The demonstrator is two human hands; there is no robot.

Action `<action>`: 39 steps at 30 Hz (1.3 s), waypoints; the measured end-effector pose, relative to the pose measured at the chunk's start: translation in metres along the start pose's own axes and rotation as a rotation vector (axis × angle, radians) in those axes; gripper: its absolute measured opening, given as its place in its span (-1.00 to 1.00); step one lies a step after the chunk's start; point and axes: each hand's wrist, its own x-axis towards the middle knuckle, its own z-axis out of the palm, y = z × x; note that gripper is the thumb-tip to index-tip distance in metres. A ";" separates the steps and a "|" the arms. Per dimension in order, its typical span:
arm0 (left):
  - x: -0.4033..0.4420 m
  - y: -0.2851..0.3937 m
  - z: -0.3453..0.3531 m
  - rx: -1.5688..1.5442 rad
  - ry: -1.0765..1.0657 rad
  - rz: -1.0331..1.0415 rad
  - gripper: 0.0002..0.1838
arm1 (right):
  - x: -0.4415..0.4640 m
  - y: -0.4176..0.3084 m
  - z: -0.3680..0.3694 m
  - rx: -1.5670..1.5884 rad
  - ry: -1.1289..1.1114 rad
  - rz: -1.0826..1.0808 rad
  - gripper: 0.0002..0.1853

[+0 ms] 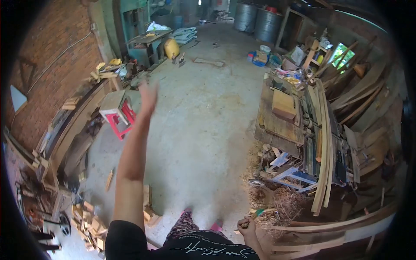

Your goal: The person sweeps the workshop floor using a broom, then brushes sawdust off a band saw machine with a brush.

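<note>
My left arm reaches forward, with my left hand point(148, 96) held out over the floor beside a stool with a wooden top point(113, 102) and red legs. Its fingers look stretched and apart, though motion blurs them, and no object shows in them. Low in front of my body, my right hand point(247, 226) is closed around a small object with a green part point(259, 212) sticking out past the fingers. The kind of object cannot be made out.
To the right stands a wooden workbench point(271, 123) bearing a wood block point(284, 104), with long strips point(323, 151) along its side. Wood shavings point(281, 203) lie below. Offcuts point(89, 221) are piled at lower left. Metal drums point(267, 27) stand at the back.
</note>
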 end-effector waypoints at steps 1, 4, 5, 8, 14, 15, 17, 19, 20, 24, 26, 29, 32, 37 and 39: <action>0.055 0.059 -0.022 -0.214 0.228 0.181 -0.40 | -0.005 0.023 0.011 0.020 -0.010 -0.017 -0.79; 0.075 0.189 -0.076 -0.430 0.653 0.575 -0.39 | -0.017 0.065 0.027 0.036 -0.026 0.036 -0.77; 0.081 0.199 -0.080 -0.374 0.685 0.700 -0.44 | -0.017 0.076 0.026 0.088 -0.153 0.279 -0.74; 0.078 0.166 -0.060 -0.123 0.222 0.730 -0.57 | -0.030 0.111 0.013 -0.429 -0.529 0.144 -0.85; -0.122 -0.213 0.092 0.231 -0.936 0.231 -0.77 | -0.016 0.121 -0.008 -0.313 -0.581 0.346 -0.79; -0.166 -0.252 0.084 0.205 -1.103 0.049 -0.77 | 0.017 0.106 -0.022 0.006 -0.417 0.753 -0.94; -0.250 -0.425 0.068 -0.564 -1.664 -0.544 -0.75 | 0.029 0.087 -0.053 0.127 -0.131 0.759 -0.78; -0.289 -0.351 0.005 0.294 -1.821 -0.833 -0.59 | 0.034 0.045 -0.075 -0.178 -0.057 0.514 -0.80; -0.308 -0.349 -0.012 0.372 -1.900 -0.866 -0.63 | 0.019 0.028 -0.062 -0.243 0.098 0.329 -0.79; -0.344 -0.342 -0.040 0.491 -1.832 -0.849 -0.65 | 0.035 -0.012 -0.072 -0.711 0.496 -0.242 -0.82; -0.344 -0.336 -0.038 0.409 -1.704 -0.955 -0.68 | 0.052 -0.009 -0.072 -0.733 0.482 -0.291 -0.83; -0.351 -0.330 -0.021 0.075 -1.454 -1.163 -0.94 | 0.030 0.025 -0.046 -0.865 0.517 -0.369 -0.83; -0.365 -0.318 0.013 -0.036 -1.405 -1.308 -0.73 | -0.010 0.064 -0.030 -0.490 0.296 -0.334 -0.79; -0.377 -0.255 0.096 0.256 -1.544 -1.168 -0.86 | -0.031 0.060 -0.049 -0.073 -0.077 0.120 -0.82; -0.384 -0.252 0.143 0.240 -1.563 -1.149 -0.89 | -0.001 0.031 -0.067 -0.119 -0.102 0.231 -0.83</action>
